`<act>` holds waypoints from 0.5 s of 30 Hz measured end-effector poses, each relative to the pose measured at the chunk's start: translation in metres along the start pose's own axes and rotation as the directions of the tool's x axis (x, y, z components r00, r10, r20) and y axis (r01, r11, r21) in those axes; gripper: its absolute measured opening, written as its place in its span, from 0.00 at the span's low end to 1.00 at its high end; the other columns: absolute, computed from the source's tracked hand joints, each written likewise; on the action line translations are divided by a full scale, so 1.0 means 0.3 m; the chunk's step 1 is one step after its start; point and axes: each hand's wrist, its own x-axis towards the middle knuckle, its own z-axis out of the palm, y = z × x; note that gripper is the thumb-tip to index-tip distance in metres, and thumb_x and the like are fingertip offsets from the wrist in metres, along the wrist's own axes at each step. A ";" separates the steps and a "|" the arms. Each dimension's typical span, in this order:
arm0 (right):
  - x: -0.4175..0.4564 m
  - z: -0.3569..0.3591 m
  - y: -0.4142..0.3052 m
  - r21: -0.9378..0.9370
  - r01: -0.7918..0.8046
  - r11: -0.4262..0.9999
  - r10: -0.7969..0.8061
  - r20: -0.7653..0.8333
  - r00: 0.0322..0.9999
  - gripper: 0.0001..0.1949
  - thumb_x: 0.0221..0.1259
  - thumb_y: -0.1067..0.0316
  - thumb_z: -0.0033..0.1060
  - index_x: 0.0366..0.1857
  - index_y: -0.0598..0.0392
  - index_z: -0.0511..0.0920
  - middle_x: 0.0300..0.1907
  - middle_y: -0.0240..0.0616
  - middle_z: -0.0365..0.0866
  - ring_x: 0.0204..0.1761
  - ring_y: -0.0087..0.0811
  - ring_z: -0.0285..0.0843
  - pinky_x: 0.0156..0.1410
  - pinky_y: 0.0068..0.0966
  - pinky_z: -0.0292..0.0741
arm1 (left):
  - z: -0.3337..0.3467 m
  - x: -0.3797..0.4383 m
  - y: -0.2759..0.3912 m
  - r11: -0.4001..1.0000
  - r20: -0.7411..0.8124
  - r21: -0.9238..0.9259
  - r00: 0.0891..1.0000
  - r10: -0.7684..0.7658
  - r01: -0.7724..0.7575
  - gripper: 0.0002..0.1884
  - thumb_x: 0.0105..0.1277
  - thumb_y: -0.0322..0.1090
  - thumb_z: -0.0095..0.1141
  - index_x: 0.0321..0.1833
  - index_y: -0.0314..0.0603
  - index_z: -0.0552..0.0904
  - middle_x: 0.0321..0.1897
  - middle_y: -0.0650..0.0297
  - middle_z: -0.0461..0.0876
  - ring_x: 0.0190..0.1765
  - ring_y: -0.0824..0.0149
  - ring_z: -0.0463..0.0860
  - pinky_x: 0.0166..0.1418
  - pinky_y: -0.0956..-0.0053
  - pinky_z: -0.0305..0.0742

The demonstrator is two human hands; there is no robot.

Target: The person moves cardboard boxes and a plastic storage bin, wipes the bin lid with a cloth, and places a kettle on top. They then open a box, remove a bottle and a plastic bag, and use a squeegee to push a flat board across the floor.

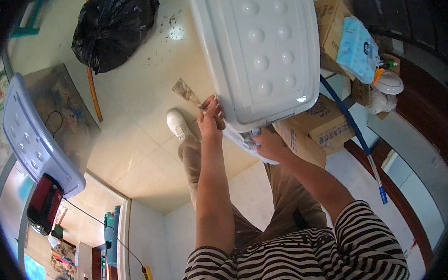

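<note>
In my left hand (210, 119) is a putty knife (186, 91) with a stained, dirty blade, which points up and away to the left. The hand is close beside the left edge of a large pale storage box (272, 52) with a lid of raised round bumps. My right hand (268, 143) is below the near end of the lid, its fingers curled on a pale, crumpled cloth-like item (243, 140). Whether those fingers also touch the box is hidden.
A black garbage bag (115, 29) sits on the tiled floor (142, 122) near scattered dirt. Cardboard boxes (323, 122), a blue tissue pack (357, 49) and a blue pole (347, 117) are at right. A lilac lid (31, 136) and yellow power strip (148, 279) are at left.
</note>
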 end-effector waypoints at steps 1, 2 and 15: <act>0.000 -0.041 0.022 0.040 0.058 0.998 -0.060 0.056 0.997 0.15 0.51 0.70 0.60 0.46 0.49 0.81 0.42 0.48 0.81 0.43 0.50 0.78 0.45 0.42 0.75 | -0.007 0.009 0.001 1.000 0.003 0.000 1.000 -0.007 0.007 0.17 0.62 0.36 0.64 0.54 0.45 0.79 0.47 0.62 0.81 0.46 0.66 0.79 0.44 0.71 0.72; -0.010 -0.101 0.060 0.281 0.091 0.955 -0.121 0.089 0.989 0.14 0.53 0.65 0.64 0.44 0.50 0.82 0.32 0.42 0.83 0.40 0.42 0.82 0.47 0.36 0.76 | -0.020 0.011 0.000 0.998 -0.015 0.051 1.000 -0.025 0.026 0.17 0.62 0.36 0.64 0.53 0.44 0.80 0.48 0.63 0.82 0.45 0.68 0.79 0.44 0.72 0.72; 0.720 -0.905 -0.199 0.168 0.415 0.894 -0.166 -0.736 0.656 0.33 0.49 0.58 0.72 0.63 0.44 0.71 0.66 0.46 0.64 0.66 0.43 0.63 0.68 0.35 0.63 | -0.088 0.014 -0.204 0.968 -0.022 -0.246 0.999 0.039 -0.043 0.22 0.66 0.33 0.57 0.60 0.31 0.71 0.52 0.60 0.76 0.54 0.65 0.74 0.60 0.71 0.67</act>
